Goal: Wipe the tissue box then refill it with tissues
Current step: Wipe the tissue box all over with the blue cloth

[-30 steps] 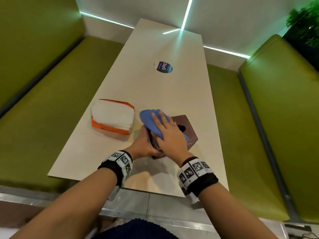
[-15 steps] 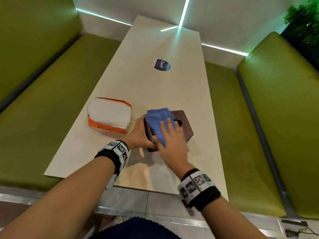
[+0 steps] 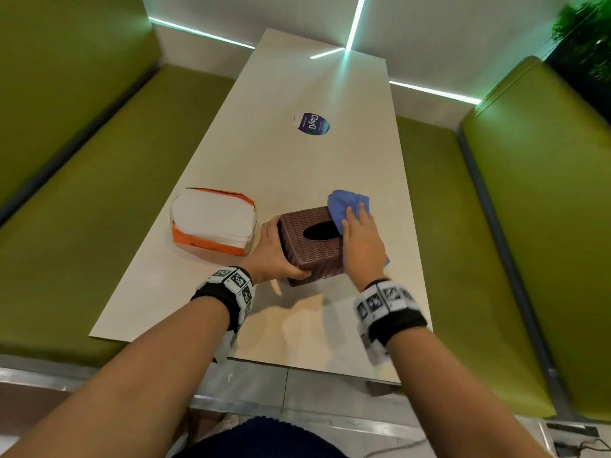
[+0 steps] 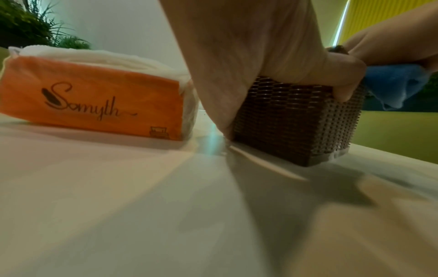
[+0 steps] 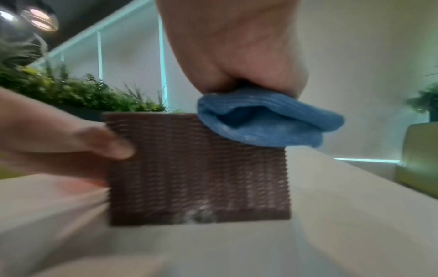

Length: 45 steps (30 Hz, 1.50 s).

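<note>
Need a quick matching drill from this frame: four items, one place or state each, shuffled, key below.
Things:
1. tissue box
2. blue cloth
3. tissue pack
4. round sticker

Places or states:
A. far along the table, alone
B. under the right hand
C. gripped at its side by the left hand
D. left of the box, untouched

Pairs: 1-C, 2-B, 3-D, 4-A

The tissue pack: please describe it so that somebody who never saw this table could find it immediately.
Look at the long pale table between the green benches. On its near half, left of the brown woven tissue box gripped by the left hand, lies the tissue pack. It alone is soft, orange-wrapped, open on top with white tissues showing, and reads "Somyth".
</note>
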{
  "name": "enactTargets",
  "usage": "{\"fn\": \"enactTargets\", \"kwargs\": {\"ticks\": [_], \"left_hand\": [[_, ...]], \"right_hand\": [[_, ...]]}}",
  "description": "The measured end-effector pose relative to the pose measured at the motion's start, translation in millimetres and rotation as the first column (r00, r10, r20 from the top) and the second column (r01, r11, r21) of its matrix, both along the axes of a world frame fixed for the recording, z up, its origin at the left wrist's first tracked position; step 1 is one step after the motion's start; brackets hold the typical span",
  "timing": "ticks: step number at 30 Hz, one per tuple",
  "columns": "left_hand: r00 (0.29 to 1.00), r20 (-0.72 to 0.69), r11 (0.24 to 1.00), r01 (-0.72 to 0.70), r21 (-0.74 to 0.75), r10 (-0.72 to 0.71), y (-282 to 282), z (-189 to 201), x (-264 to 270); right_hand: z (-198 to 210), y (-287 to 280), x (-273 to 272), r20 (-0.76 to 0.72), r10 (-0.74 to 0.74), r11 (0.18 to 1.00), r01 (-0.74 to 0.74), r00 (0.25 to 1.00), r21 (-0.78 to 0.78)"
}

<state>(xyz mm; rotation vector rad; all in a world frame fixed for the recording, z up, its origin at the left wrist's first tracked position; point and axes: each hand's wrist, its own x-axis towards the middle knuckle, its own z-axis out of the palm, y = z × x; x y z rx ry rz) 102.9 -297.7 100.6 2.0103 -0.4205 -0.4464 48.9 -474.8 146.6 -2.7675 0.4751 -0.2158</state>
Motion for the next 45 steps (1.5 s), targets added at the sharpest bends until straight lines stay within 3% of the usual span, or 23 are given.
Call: {"fn": "enactTargets", "kwargs": {"ticks": [2, 5, 9, 11, 14, 17, 21, 24, 26, 28, 31, 35, 37, 39, 42, 45], "left_hand": [[1.0, 0.001, 1.0, 0.017, -0.009, -0.017, -0.4, -1.5, 0.8], [0.999, 0.013, 0.999, 0.049, -0.017, -0.049, 0.2, 0.5, 3.8], [1.0, 0.015, 1.0, 0.017, -0.015, -0.017, 0.0, 0.3, 2.9], [1.0, 0.022, 0.999, 0.002, -0.033, -0.001, -0.7, -4.8, 2.4], [0.999, 0.033, 1.0, 0.003, -0.031, -0.002, -2.7, -7.6, 3.4], [1.0, 0.019, 0.999, 0.001, -0.037, 0.0, -5.0, -9.0, 3.9], [1.0, 0.024, 1.0, -0.005, -0.015, 0.006, -5.3, -7.7, 7.5], [0.998, 0.04, 0.999, -0.047, -0.014, 0.047, -3.6, -5.8, 9.0], [0.998, 0.037, 0.998, -0.05, -0.024, 0.051, -3.0, -9.9, 10.4], [0.999, 0.035, 0.999, -0.035, -0.026, 0.036, -3.0, -12.1, 10.4], [0.999, 0.031, 0.999, -0.034, -0.035, 0.035, -4.5, -14.4, 10.6], [0.999, 0.035, 0.999, -0.016, -0.027, 0.017, -5.0, -12.7, 11.7], [1.0, 0.026, 0.999, -0.008, -0.039, 0.009, -2.7, -14.6, 14.3], [0.999, 0.024, 0.999, -0.029, -0.041, 0.03, -2.2, -17.7, 15.8], [0.999, 0.034, 0.998, -0.017, -0.064, 0.019, -3.1, -27.0, 15.5], [1.0, -0.004, 0.994, -0.009, -0.105, 0.008, -5.1, -36.6, 15.0]], "right_hand": [[-3.1, 34.2, -13.9, -0.001, 0.017, 0.993, -0.017, 1.0, -0.119], [-5.8, 76.0, -10.7, 0.002, 0.199, 0.975, -0.197, 0.98, -0.105], [0.7, 46.9, 23.2, -0.1, 0.276, 0.947, -0.288, 0.956, -0.145], [1.4, 11.9, 32.0, -0.162, 0.22, 0.957, -0.245, 0.962, -0.156], [6.9, -23.5, 23.8, -0.105, 0.018, 0.999, -0.022, 0.994, -0.036], [6.3, 9.4, 5.5, -0.064, -0.095, 0.992, 0.089, 0.993, -0.095], [-10.9, 74.8, 2.2, -0.047, 0.167, 0.975, -0.173, 0.985, -0.142], [-6.3, 46.6, 23.3, -0.089, 0.311, 0.932, -0.322, 0.946, -0.167], [-4.5, 7.8, 32.8, -0.121, 0.23, 0.954, -0.249, 0.966, -0.169], [-8.5, -22.8, 31.6, -0.084, 0.056, 0.988, -0.067, 0.995, -0.136], [-10.6, -4.5, 8.4, -0.058, -0.082, 0.991, 0.076, 0.995, -0.111], [-4.2, 60.6, -0.7, -0.07, 0.259, 0.961, -0.264, 0.963, -0.08], [3.8, 57.0, 13.7, -0.119, 0.344, 0.932, -0.354, 0.932, -0.079], [9.8, 30.2, 26.3, -0.14, 0.292, 0.956, -0.291, 0.946, 0.028], [7.4, -13.3, 28.0, -0.028, 0.071, 0.985, -0.065, 0.997, 0.163], [0.2, 4.0, 10.9, -0.039, 0.027, 0.992, -0.021, 0.999, 0.127]]}}
